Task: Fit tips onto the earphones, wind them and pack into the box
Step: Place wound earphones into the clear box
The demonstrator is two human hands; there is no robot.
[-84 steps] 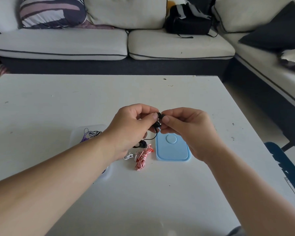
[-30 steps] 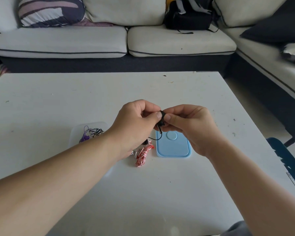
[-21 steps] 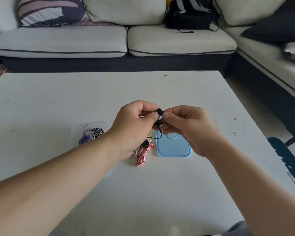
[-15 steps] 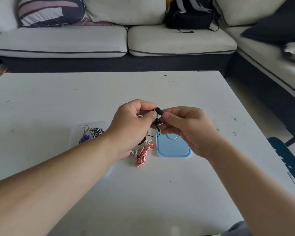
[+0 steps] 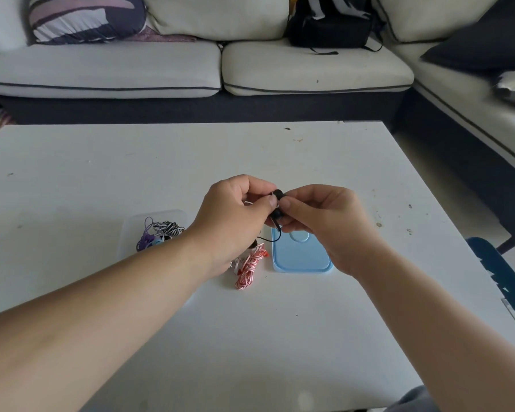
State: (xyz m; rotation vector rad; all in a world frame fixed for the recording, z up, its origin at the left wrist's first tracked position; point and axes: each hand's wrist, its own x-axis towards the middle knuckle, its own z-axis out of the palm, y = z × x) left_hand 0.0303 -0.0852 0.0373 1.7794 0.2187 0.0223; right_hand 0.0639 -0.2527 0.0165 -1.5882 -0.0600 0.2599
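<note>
two hands meet over the middle of the white table (image 5: 101, 173), both raised off the surface. left hand (image 5: 232, 218): fingers curled, thumb and forefinger pinching one black earphone (image 5: 278, 195) from the left. right hand (image 5: 327, 227): fingers curled too, thumb and forefinger pinching the same earphone from the right. thumb tips nearly touch. the earphone's rounded top end sticks up between the fingertips; can't tell whether that end is a fitted tip or a bare bud, it's too small and dark.

a thin black cable (image 5: 270, 240) drops from the pinch, loops low and runs left behind the left hand. its far end is hidden.

on the table below the hands:
- blue lid (image 5: 301, 260), flat, under the right hand, partly covered by it.
- red-and-white striped earphones (image 5: 248, 268), bundled, just left of the lid, apart from it.
- clear box (image 5: 167, 215), left of the left wrist, open on top. inside it: purple earphones (image 5: 145, 239) and black-and-white striped earphones (image 5: 168, 228), side by side. near part of the box is hidden by the left forearm.

beyond the table: pale sofa (image 5: 309, 69) with dark piping, patterned cushion (image 5: 84, 16) at its left end, black bag (image 5: 327, 25) on the seat, dark cushion (image 5: 482, 46) on the right section.
</note>
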